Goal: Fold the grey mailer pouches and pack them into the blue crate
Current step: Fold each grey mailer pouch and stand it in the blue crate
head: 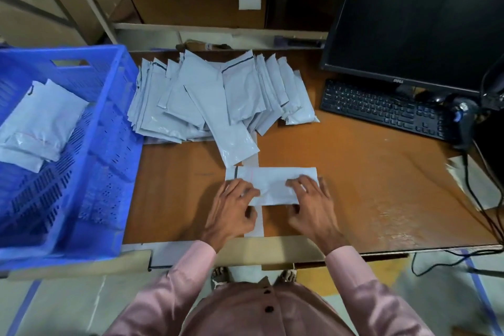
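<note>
Left of the bench (354, 172) stands the blue crate (109, 144), folded pouches (41, 123) inside. Mid-bench, the left hand (231, 207) and right hand (313, 207) press spread fingers on a grey mailer pouch (272, 183), thumbs tucked at its near edge.

A pale grey plastic mailer pouch (272, 183), folded into a flat horizontal rectangle, lies on the desk under both hands' fingertips. Just beyond the grip, a fanned heap of flat grey plastic mailer pouches (218, 95) spreads, one reaching almost to the held one. Left of the grip sits a blue perforated plastic crate (90, 172) with folded grey pouches (38, 128) inside.
</note>
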Action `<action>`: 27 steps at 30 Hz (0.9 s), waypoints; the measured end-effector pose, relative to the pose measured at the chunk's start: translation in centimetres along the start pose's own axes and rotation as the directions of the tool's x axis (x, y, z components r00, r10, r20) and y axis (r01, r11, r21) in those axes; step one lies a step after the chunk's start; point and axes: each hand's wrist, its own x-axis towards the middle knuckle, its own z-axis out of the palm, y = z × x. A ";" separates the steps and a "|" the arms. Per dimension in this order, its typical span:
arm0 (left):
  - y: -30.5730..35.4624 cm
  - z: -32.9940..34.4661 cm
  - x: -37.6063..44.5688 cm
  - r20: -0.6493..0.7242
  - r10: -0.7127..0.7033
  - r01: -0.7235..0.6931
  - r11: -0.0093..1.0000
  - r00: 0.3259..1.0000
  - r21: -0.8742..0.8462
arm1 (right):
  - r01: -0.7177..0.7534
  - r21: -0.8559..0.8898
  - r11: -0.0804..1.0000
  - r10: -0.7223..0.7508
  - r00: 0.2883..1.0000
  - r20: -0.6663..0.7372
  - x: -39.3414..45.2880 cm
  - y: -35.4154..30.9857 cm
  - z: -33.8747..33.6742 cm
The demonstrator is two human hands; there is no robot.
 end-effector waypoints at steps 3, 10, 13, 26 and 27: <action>0.0 0.6 -1.4 0.000 -0.039 0.039 0.996 0.999 -0.080 | 0.032 0.086 0.996 -0.032 0.999 0.005 -1.6 0.8 1.3; -0.6 2.9 2.6 0.089 -0.118 0.117 0.993 0.989 0.015 | -0.071 0.155 0.985 0.070 0.997 0.012 1.6 0.5 3.8; -1.1 3.9 3.2 0.170 -0.138 0.120 0.987 0.976 0.111 | -0.075 0.117 0.990 0.070 0.997 0.044 2.0 1.1 5.0; -1.2 4.3 3.9 0.237 -0.142 0.103 0.980 0.961 0.170 | -0.092 0.061 0.994 0.086 0.993 0.085 2.8 1.2 5.2; -1.3 4.3 3.9 0.243 -0.143 0.102 0.980 0.959 0.171 | -0.094 0.063 0.994 0.088 0.992 0.086 2.8 1.2 5.2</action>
